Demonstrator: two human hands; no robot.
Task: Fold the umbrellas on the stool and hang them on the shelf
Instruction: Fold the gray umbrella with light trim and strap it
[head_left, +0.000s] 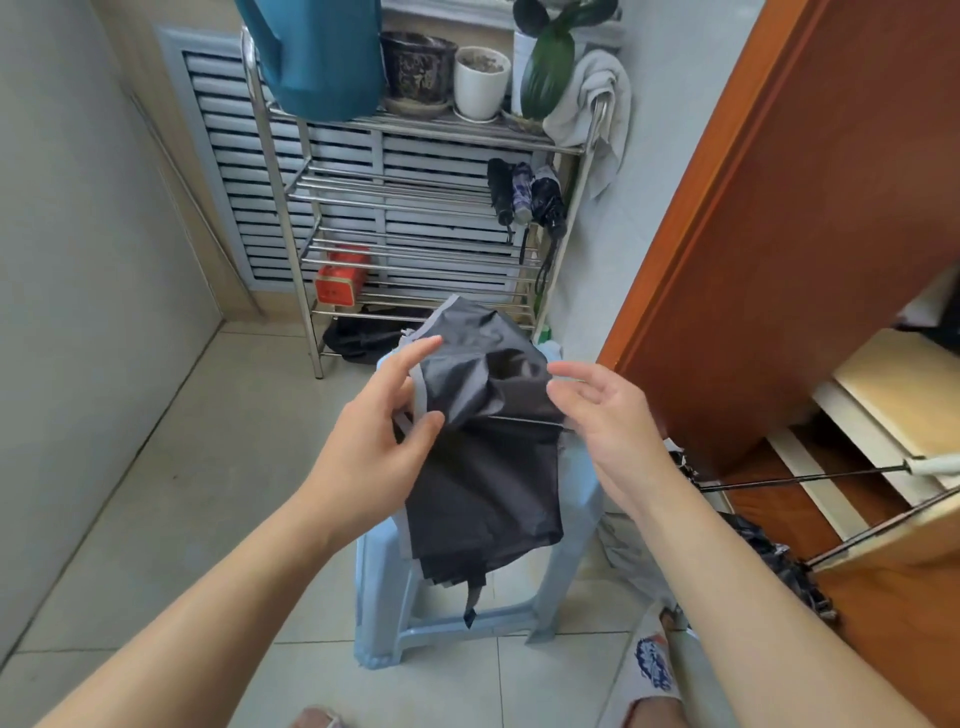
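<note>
A black umbrella (483, 483) with a grey-edged canopy hangs over the pale blue plastic stool (576, 530), its strap dangling below. My left hand (374, 441) pinches the grey edge of the fabric on the left between thumb and fingers. My right hand (608, 421) holds the fabric and a thin metal rib on the right side with curled fingers. On the steel shelf (291, 218) behind, three folded umbrellas (524, 195) hang from a rail at the right.
An open umbrella (779, 551) with long metal ribs lies on the floor at the right, beside an orange wooden door (753, 208). Plant pots, a grey towel and a teal cloth sit on the shelf top; a red box lies on a lower rail.
</note>
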